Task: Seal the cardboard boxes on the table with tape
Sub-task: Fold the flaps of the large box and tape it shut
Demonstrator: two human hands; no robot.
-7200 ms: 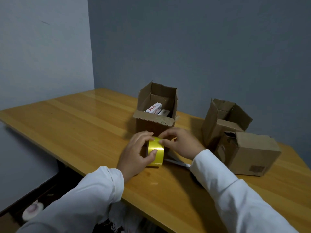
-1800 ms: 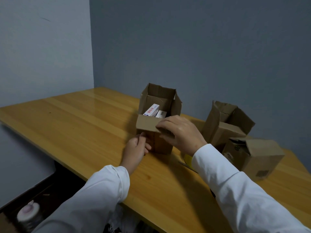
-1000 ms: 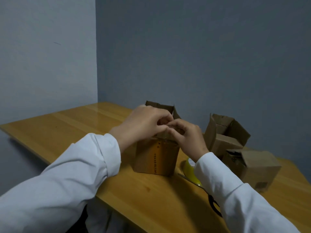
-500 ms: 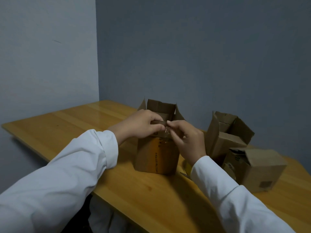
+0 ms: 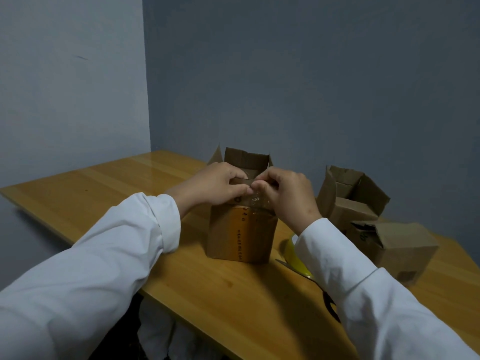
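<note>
Illegible dark print down tall cardboard box [image 5: 241,235] front

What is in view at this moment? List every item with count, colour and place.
cardboard boxes: three, brown; one upright with flaps up at table centre under the hands, one open behind right, one on its side at far right.
clear tape strip: one, transparent, on the near top edge of the centre box.
tape roll: one, yellow, right of the centre box, partly hidden by the right sleeve.
scissors: apparently one pair, dark handles, mostly hidden under the right sleeve.
table: one, light wood.
walls: grey-blue, meeting in a corner behind.
left hand: pinches the tape at the box rim.
right hand: pinches the tape beside it.
sleeves: two, white.
</note>
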